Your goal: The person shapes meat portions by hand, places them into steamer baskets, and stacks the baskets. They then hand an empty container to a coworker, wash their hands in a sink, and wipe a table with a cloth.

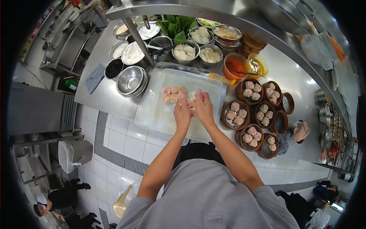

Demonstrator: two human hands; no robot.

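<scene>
Both hands are over a white cutting board (152, 110). My left hand (182, 117) and my right hand (204, 110) close from either side around a portion of raw minced meat (193, 107), partly hidden by the fingers. Just left of them, a flat, roughly rectangular slab of minced meat (173, 94) lies on the board. Along the board's back edge is a knife with a yellow handle (222, 79). To the right, bamboo steamers (235, 114) hold round, pale pink meat dumplings (252, 136), several in most of them.
Behind the board are a metal bowl of white slices (185, 52), green leaves (176, 28), and tubs of orange sauce (235, 65) and yellow liquid (258, 65). Stacked metal bowls (130, 82) stand left. A metal shelf (213, 15) crosses above. People are in the background.
</scene>
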